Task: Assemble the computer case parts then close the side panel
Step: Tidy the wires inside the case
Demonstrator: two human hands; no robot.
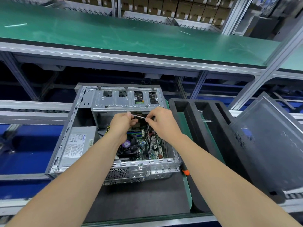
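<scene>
Left hand (122,123), right hand (162,124) pinch ends of thin strip (139,117) over open case (65,133); motherboard (144,142), fan (129,147) beneath hands; power supply (77,143) left; foam tray (191,110) right.

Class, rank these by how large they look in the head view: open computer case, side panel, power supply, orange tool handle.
1. computer case
2. side panel, cut off by the frame edge
3. power supply
4. orange tool handle, partly hidden

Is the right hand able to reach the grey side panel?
Probably, once freed: the side panel leans uncovered on that side, but the right hand is pinching a thin strip with the left hand.
</scene>
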